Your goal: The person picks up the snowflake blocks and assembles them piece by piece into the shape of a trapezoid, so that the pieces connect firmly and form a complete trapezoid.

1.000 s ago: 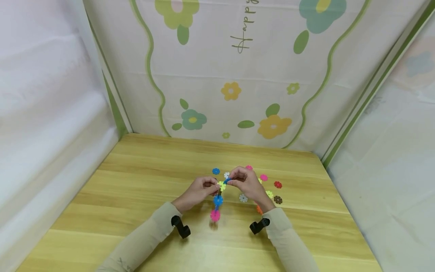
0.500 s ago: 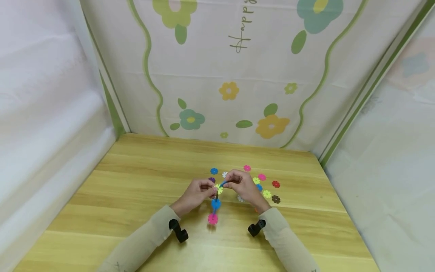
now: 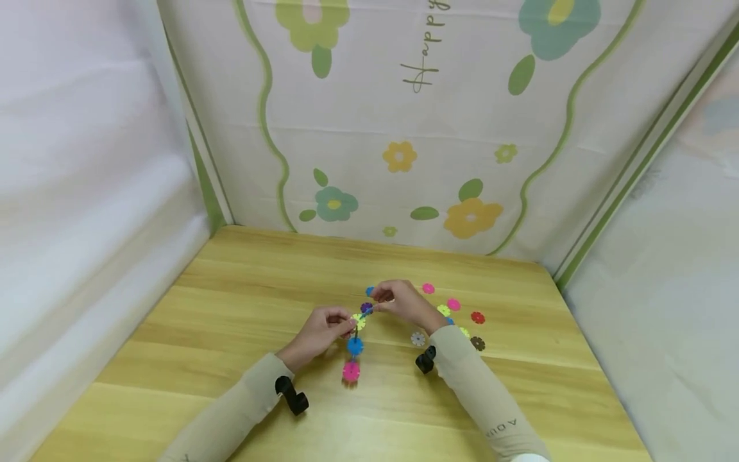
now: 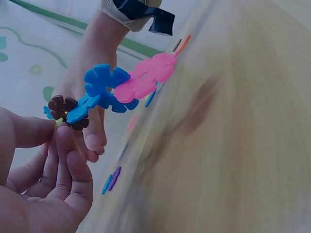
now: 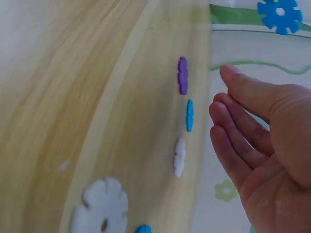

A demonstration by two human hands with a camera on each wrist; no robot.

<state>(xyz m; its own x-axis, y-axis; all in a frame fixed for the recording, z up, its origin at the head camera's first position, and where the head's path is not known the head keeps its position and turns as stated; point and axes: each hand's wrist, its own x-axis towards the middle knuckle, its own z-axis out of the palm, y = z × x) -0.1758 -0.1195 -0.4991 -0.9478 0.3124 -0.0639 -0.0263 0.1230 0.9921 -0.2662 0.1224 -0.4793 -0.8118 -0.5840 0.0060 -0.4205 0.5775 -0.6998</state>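
Observation:
My left hand (image 3: 317, 330) pinches the yellow snowflake disc (image 3: 360, 322) between thumb and fingers. Linked to it is a chain of notched plastic discs: a brown one (image 4: 62, 107), a blue disc (image 3: 355, 346) and a pink disc (image 3: 351, 371) at the near end, with another blue link between. At the chain's far end a blue disc (image 5: 280, 15) sticks out toward my right hand (image 3: 405, 305). In the right wrist view that hand's thumb and fingers stand apart, holding nothing. Its fingertips are close to the blue disc.
Loose discs lie on the wooden table (image 3: 242, 276): a purple one (image 5: 182, 75) beyond the chain, a white one (image 3: 418, 339), a red one (image 3: 477, 317), a brown one (image 3: 477, 343) and several others right of the hands. Printed cloth walls (image 3: 369, 115) enclose the table.
My right hand has let go of the blue disc, its thumb and fingers parting. My left hand and the chain have shifted slightly left. The head view has turned a little.

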